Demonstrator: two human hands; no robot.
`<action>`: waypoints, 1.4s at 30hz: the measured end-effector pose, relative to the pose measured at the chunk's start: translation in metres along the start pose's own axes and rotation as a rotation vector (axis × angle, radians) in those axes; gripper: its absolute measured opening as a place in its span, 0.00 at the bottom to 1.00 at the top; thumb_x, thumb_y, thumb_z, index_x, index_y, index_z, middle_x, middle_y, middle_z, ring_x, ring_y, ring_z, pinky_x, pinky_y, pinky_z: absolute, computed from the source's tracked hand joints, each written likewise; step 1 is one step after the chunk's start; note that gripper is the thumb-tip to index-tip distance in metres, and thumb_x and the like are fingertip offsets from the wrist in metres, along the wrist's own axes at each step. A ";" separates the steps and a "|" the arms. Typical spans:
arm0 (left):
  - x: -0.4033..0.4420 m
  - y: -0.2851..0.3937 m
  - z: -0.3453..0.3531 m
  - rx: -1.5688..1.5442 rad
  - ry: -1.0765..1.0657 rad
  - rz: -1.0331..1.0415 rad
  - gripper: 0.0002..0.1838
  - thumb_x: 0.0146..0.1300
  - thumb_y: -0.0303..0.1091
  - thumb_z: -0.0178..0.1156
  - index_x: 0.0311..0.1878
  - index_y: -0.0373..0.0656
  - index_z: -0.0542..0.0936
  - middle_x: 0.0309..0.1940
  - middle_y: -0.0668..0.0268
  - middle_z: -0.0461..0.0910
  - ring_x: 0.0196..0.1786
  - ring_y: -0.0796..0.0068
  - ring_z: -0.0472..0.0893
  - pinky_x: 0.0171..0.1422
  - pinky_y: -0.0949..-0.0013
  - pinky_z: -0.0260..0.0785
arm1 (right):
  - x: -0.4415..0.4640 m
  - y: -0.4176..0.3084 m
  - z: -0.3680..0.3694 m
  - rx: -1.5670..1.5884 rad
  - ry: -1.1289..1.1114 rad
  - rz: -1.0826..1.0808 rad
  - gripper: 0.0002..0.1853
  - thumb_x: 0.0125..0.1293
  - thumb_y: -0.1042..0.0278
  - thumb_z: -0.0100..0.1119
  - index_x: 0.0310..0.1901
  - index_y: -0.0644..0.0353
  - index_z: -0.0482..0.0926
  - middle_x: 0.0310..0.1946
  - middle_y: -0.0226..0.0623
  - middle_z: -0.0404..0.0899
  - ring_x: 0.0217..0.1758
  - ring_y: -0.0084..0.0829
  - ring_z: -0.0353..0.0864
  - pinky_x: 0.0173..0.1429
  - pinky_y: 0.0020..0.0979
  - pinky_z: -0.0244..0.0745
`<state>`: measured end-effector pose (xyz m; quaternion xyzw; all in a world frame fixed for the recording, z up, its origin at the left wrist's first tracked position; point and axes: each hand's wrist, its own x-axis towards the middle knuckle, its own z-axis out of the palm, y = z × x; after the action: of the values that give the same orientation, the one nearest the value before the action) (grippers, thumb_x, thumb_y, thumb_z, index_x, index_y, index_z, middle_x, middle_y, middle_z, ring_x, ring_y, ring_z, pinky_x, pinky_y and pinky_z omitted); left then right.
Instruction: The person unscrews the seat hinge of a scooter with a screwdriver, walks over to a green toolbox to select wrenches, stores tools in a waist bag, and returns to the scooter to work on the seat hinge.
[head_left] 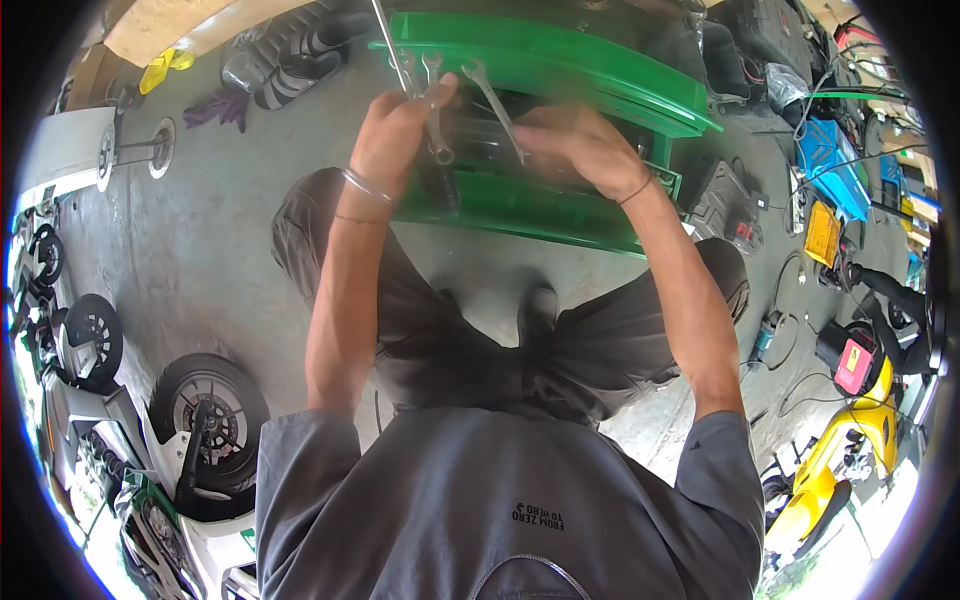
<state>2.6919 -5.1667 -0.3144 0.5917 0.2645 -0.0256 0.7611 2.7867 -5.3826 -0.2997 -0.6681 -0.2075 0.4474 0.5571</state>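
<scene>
Closed round a screwdriver (391, 42) with a long thin shaft and several wrenches (433, 68), my left hand (395, 135) is over the left part of a green metal toolbox (560, 60). A bracelet circles that wrist. To the right, my right hand (575, 148) touches another wrench (487, 98), its open end pointing up and left; the fingers are partly blurred and look closed on its lower end. Under both hands lies the dark inside of the toolbox, whose contents are blurred.
Purple gloves (218, 110) and shoes (297, 75) lie on the floor at the upper left. A wheel (210, 422) is at the lower left. On the right are a grey case (728, 205), a blue item (832, 168), cables and a yellow motorcycle part (830, 470).
</scene>
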 end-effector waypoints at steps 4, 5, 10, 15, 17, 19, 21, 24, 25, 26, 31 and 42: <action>-0.007 0.004 0.013 -0.085 -0.037 -0.050 0.19 0.64 0.44 0.65 0.44 0.36 0.79 0.33 0.68 0.78 0.30 0.82 0.74 0.33 0.75 0.67 | -0.003 0.001 0.005 -0.007 0.013 -0.007 0.13 0.67 0.60 0.61 0.36 0.63 0.83 0.19 0.25 0.73 0.22 0.17 0.68 0.28 0.23 0.62; -0.007 0.004 0.015 -0.106 -0.055 -0.051 0.18 0.64 0.44 0.65 0.43 0.36 0.79 0.33 0.68 0.79 0.30 0.82 0.74 0.33 0.75 0.67 | -0.004 -0.003 0.004 -0.069 0.015 0.017 0.13 0.67 0.60 0.61 0.36 0.63 0.83 0.19 0.25 0.72 0.21 0.17 0.68 0.27 0.23 0.61; 0.002 -0.011 0.015 -0.048 -0.083 -0.026 0.18 0.64 0.43 0.65 0.43 0.36 0.80 0.31 0.68 0.80 0.29 0.82 0.74 0.33 0.75 0.67 | -0.006 -0.007 0.009 -0.172 0.031 0.049 0.14 0.67 0.59 0.61 0.38 0.64 0.84 0.17 0.25 0.71 0.20 0.17 0.66 0.26 0.23 0.60; 0.003 -0.019 0.021 -0.017 -0.110 0.009 0.16 0.64 0.41 0.65 0.43 0.37 0.81 0.31 0.69 0.80 0.29 0.82 0.75 0.33 0.75 0.67 | -0.005 0.004 0.010 -0.250 -0.017 -0.045 0.15 0.65 0.59 0.63 0.43 0.64 0.84 0.22 0.26 0.76 0.23 0.17 0.66 0.28 0.24 0.62; 0.000 -0.018 0.025 -0.011 -0.141 0.014 0.15 0.64 0.40 0.65 0.43 0.37 0.81 0.32 0.69 0.80 0.30 0.82 0.75 0.33 0.76 0.67 | -0.005 -0.002 0.004 -0.221 0.023 -0.039 0.14 0.64 0.60 0.64 0.44 0.63 0.84 0.24 0.27 0.78 0.25 0.17 0.68 0.30 0.24 0.64; -0.005 -0.014 0.029 -0.014 -0.157 0.009 0.15 0.64 0.40 0.65 0.43 0.37 0.81 0.32 0.68 0.80 0.29 0.82 0.74 0.33 0.76 0.66 | -0.002 -0.001 -0.001 -0.193 0.088 -0.105 0.14 0.64 0.65 0.63 0.48 0.63 0.82 0.34 0.29 0.83 0.31 0.19 0.75 0.35 0.23 0.69; -0.005 -0.014 0.030 -0.016 -0.175 0.003 0.15 0.64 0.40 0.65 0.43 0.37 0.81 0.31 0.68 0.81 0.29 0.83 0.74 0.33 0.76 0.66 | -0.002 0.002 -0.002 -0.138 0.086 -0.138 0.14 0.64 0.66 0.62 0.49 0.62 0.82 0.37 0.30 0.83 0.33 0.20 0.77 0.37 0.23 0.71; -0.005 -0.016 0.030 0.030 -0.212 0.000 0.15 0.63 0.41 0.66 0.42 0.37 0.82 0.31 0.67 0.82 0.28 0.83 0.74 0.32 0.76 0.65 | 0.003 0.010 -0.003 0.097 0.075 -0.155 0.15 0.66 0.65 0.59 0.51 0.62 0.80 0.40 0.31 0.83 0.36 0.21 0.79 0.39 0.23 0.72; -0.008 -0.014 0.032 0.061 -0.217 -0.017 0.15 0.63 0.41 0.66 0.41 0.38 0.82 0.30 0.66 0.82 0.27 0.83 0.73 0.32 0.76 0.65 | 0.006 0.012 -0.003 0.274 0.068 -0.135 0.15 0.67 0.64 0.58 0.52 0.62 0.79 0.41 0.31 0.83 0.37 0.22 0.80 0.40 0.24 0.72; -0.010 -0.014 0.034 0.091 -0.222 -0.035 0.15 0.62 0.42 0.66 0.40 0.38 0.83 0.29 0.66 0.83 0.27 0.83 0.73 0.31 0.77 0.64 | 0.007 0.013 -0.006 0.277 0.068 -0.134 0.15 0.67 0.64 0.58 0.52 0.62 0.79 0.41 0.31 0.83 0.37 0.22 0.80 0.40 0.24 0.72; -0.015 -0.019 0.046 0.237 -0.336 -0.041 0.15 0.62 0.43 0.66 0.38 0.38 0.83 0.28 0.66 0.83 0.26 0.84 0.72 0.31 0.78 0.63 | 0.001 0.002 -0.009 0.139 0.128 0.032 0.16 0.67 0.57 0.61 0.42 0.64 0.83 0.32 0.30 0.82 0.30 0.20 0.76 0.35 0.23 0.70; -0.016 -0.005 0.060 0.315 -0.464 -0.166 0.16 0.64 0.43 0.62 0.40 0.36 0.82 0.23 0.66 0.80 0.21 0.86 0.69 0.25 0.79 0.59 | -0.003 -0.008 -0.038 0.221 0.298 0.057 0.12 0.62 0.61 0.67 0.36 0.64 0.85 0.27 0.30 0.81 0.24 0.19 0.73 0.30 0.22 0.68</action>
<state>2.6986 -5.2273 -0.3021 0.6571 0.1239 -0.2631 0.6955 2.8182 -5.4039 -0.2923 -0.6673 -0.0532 0.3790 0.6389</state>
